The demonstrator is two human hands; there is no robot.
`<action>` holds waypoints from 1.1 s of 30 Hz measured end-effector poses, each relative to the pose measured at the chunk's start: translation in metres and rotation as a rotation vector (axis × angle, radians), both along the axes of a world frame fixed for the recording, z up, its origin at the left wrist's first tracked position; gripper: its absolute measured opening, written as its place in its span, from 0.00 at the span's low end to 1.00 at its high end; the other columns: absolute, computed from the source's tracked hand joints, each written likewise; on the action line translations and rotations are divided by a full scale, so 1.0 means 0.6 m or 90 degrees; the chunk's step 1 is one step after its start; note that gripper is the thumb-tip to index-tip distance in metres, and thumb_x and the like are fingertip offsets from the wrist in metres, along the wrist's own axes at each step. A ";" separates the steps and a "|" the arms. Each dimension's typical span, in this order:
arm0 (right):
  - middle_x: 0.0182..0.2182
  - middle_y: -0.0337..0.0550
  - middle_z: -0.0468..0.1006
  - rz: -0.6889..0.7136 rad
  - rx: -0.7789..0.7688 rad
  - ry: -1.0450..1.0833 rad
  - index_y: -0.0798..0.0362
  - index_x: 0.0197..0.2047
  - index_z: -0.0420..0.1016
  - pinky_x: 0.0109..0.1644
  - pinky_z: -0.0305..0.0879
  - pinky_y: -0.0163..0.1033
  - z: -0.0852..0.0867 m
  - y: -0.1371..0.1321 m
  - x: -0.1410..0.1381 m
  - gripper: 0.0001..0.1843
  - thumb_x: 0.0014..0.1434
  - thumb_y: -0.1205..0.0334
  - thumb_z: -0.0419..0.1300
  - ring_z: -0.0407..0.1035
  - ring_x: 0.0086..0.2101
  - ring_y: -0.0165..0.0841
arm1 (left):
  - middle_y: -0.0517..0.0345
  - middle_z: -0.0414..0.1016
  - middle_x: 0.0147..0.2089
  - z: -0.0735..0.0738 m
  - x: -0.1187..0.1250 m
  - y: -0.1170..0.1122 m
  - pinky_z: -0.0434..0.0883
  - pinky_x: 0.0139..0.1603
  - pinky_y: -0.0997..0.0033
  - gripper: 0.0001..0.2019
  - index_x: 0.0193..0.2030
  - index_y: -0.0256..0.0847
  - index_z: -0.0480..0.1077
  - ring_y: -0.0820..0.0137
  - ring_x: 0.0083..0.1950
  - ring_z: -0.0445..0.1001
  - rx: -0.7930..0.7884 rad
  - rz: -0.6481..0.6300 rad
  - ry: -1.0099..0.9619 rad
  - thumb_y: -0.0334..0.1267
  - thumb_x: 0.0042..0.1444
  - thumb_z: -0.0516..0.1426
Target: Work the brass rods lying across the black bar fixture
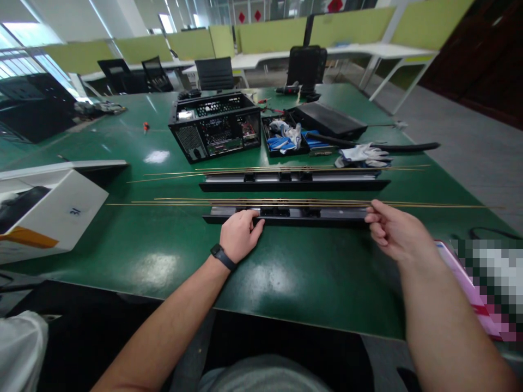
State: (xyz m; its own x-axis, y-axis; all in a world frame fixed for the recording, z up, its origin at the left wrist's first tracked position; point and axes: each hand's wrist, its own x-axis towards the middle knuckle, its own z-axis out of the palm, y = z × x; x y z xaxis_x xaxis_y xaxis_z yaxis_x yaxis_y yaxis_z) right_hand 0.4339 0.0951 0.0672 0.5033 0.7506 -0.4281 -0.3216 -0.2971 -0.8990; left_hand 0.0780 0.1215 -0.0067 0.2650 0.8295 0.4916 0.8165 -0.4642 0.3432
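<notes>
A long black metal channel lies nearest me, with dark blocks inside it. Several thin brass-coloured rods run lengthwise over it and stick out past both ends. My left hand, wearing a black watch, rests at the channel's left part, fingers bent over its front wall and thumb against the outside. At the right end, my right hand is closed, thumb and forefinger pinching the rods; how many it holds is hidden. Behind lies a second black channel with more thin rods along it.
An open computer case stands behind the channels. To its right are a tray of blue-white gloves, a loose glove pair, a black tube and a flat black box. A white box sits left, a pink-edged object right.
</notes>
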 end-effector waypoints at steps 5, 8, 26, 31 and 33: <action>0.24 0.38 0.74 0.097 0.000 0.004 0.57 0.40 0.77 0.10 0.44 0.28 -0.008 -0.006 -0.010 0.12 0.77 0.64 0.58 0.52 0.11 0.21 | 0.61 0.76 0.31 0.000 -0.001 0.001 0.73 0.42 0.66 0.08 0.50 0.43 0.79 0.65 0.36 0.78 -0.001 -0.001 0.003 0.43 0.72 0.62; 0.24 0.38 0.74 0.078 -0.004 0.008 0.57 0.38 0.76 0.10 0.44 0.28 -0.009 -0.005 -0.008 0.13 0.78 0.64 0.58 0.53 0.12 0.21 | 0.60 0.76 0.31 0.000 -0.001 0.001 0.73 0.42 0.66 0.07 0.49 0.43 0.79 0.65 0.36 0.78 0.001 0.000 0.004 0.43 0.72 0.62; 0.23 0.37 0.73 0.022 -0.013 0.016 0.54 0.36 0.73 0.11 0.44 0.28 -0.009 0.000 -0.007 0.14 0.77 0.64 0.58 0.53 0.12 0.21 | 0.61 0.76 0.31 0.000 0.000 0.001 0.73 0.43 0.65 0.07 0.49 0.43 0.78 0.66 0.36 0.78 -0.002 -0.004 0.001 0.42 0.72 0.62; 0.23 0.35 0.72 0.038 0.010 0.027 0.55 0.37 0.74 0.11 0.44 0.27 -0.010 0.000 -0.006 0.12 0.76 0.66 0.58 0.53 0.12 0.20 | 0.61 0.77 0.31 0.000 -0.001 0.000 0.73 0.43 0.65 0.07 0.49 0.42 0.78 0.65 0.36 0.78 0.001 -0.002 0.002 0.42 0.72 0.63; 0.24 0.36 0.73 0.064 0.007 0.024 0.56 0.38 0.75 0.10 0.44 0.27 -0.010 0.000 -0.010 0.12 0.76 0.66 0.58 0.52 0.12 0.20 | 0.61 0.76 0.31 0.001 0.000 0.000 0.73 0.42 0.65 0.07 0.49 0.42 0.78 0.65 0.36 0.78 0.003 -0.002 0.002 0.42 0.72 0.63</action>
